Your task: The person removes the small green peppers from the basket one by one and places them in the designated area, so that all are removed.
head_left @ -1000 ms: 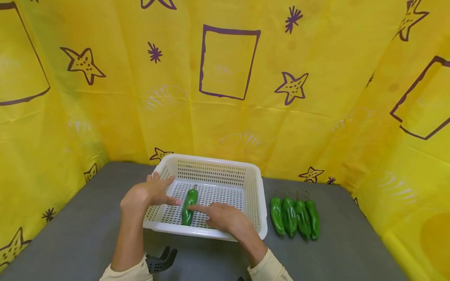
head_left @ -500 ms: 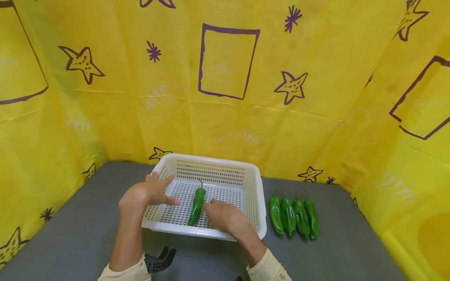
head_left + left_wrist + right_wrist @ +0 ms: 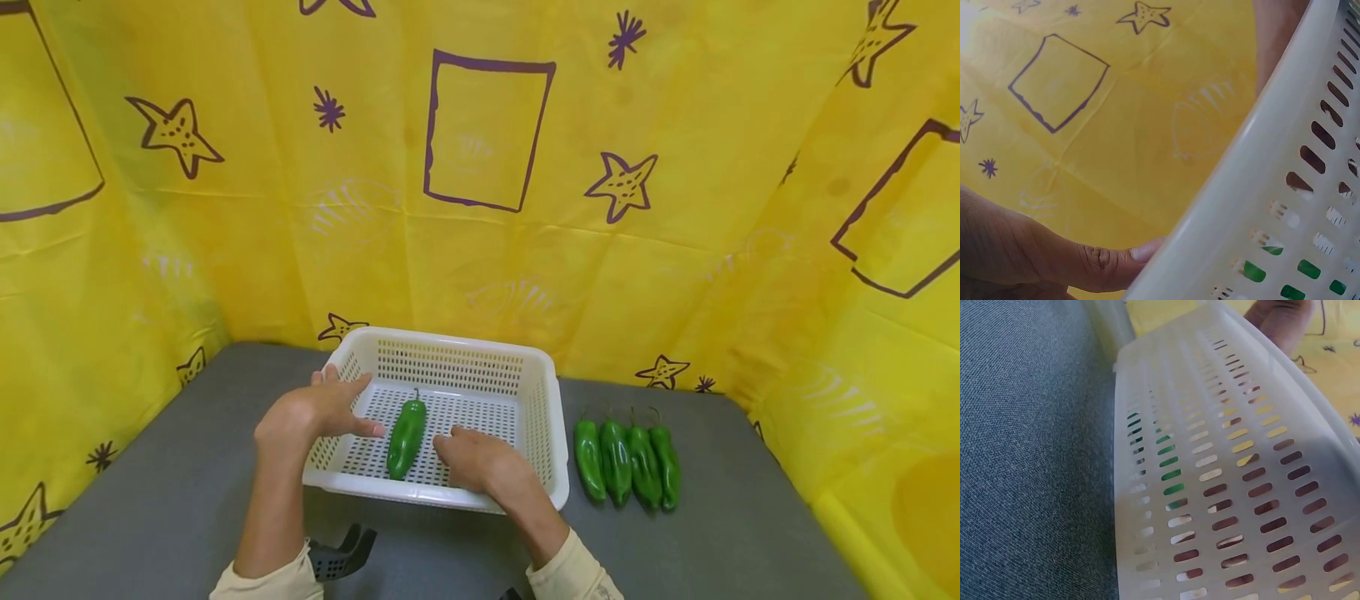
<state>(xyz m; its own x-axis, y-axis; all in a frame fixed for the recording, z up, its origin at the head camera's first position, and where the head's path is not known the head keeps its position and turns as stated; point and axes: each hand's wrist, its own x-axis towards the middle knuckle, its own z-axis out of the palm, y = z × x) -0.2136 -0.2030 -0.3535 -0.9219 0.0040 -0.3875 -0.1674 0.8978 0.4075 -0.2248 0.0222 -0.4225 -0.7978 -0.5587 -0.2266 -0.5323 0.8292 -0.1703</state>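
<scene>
A green chili pepper (image 3: pixel 407 439) lies lengthwise on the floor of a white perforated basket (image 3: pixel 465 497), its thin stem pointing away. My left hand (image 3: pixel 322 410) reaches over the basket's left rim with thumb and fingers spread. In the left wrist view its thumb (image 3: pixel 1104 262) passes behind the rim. My right hand (image 3: pixel 477 462) is inside the basket, fingers curled, a small gap right of the pepper and holding nothing. Through the wall slots in the right wrist view, bits of the green pepper and of fingers show; the basket wall (image 3: pixel 1197 450) hides the rest.
Several more green peppers (image 3: pixel 628 465) lie side by side on the grey table (image 3: pixel 720 517), right of the basket. A yellow printed cloth (image 3: pixel 487 258) stands behind and at both sides. A black bracket (image 3: pixel 342 557) sits by my left wrist.
The pepper shifted right, then back left, changing its tilt. My right index finger, extended onto the pepper earlier, has drawn back and curled. My left hand has stayed at the rim.
</scene>
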